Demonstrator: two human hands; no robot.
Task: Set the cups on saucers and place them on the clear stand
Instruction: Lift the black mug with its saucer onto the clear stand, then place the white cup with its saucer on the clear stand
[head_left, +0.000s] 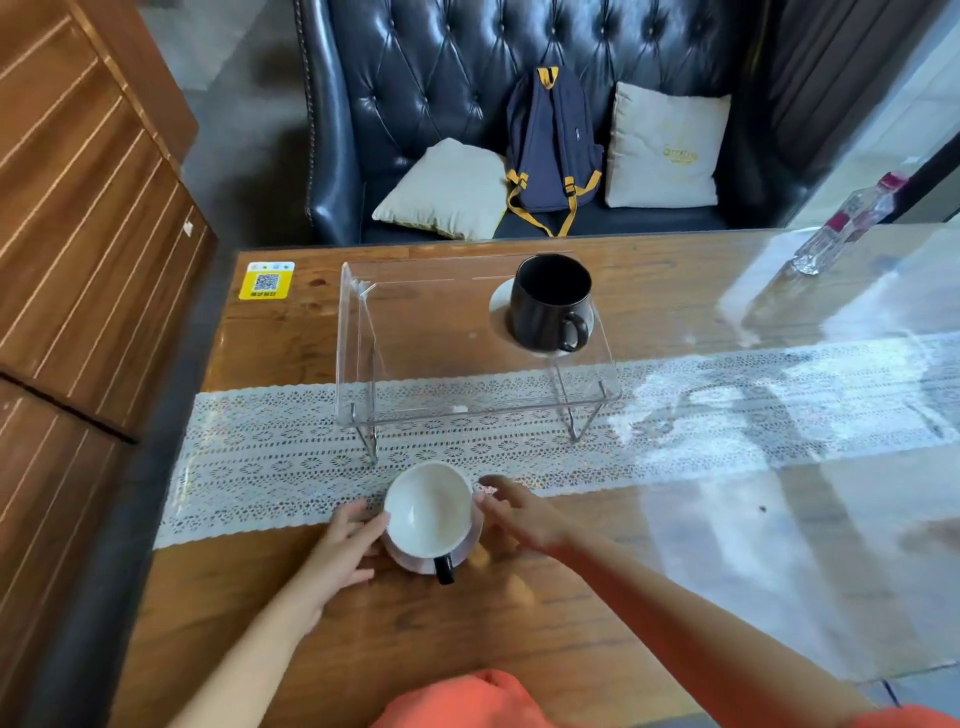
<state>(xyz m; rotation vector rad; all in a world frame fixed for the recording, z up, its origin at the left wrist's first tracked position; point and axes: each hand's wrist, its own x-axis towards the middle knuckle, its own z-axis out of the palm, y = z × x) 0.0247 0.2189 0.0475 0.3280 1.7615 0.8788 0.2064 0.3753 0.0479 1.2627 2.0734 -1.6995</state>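
A clear stand (415, 338) rests on the wooden table, across a lace runner. On its right half a black cup (548, 304) sits upright on a white saucer (500, 300). Nearer to me, a second cup (428, 512), white inside with a black handle, sits on a pale saucer (415, 562) on the table. My left hand (345, 545) is at the saucer's left edge with fingers touching the cup's rim. My right hand (514, 514) is at the cup's right side, fingers spread against it. Whether either hand grips the saucer is not visible.
A clear plastic bottle (847, 228) lies at the table's far right. A yellow QR sticker (267, 283) is at the far left corner. Behind the table, a dark leather sofa holds two cushions and a navy backpack (550, 145). A wooden wall panel runs along the left.
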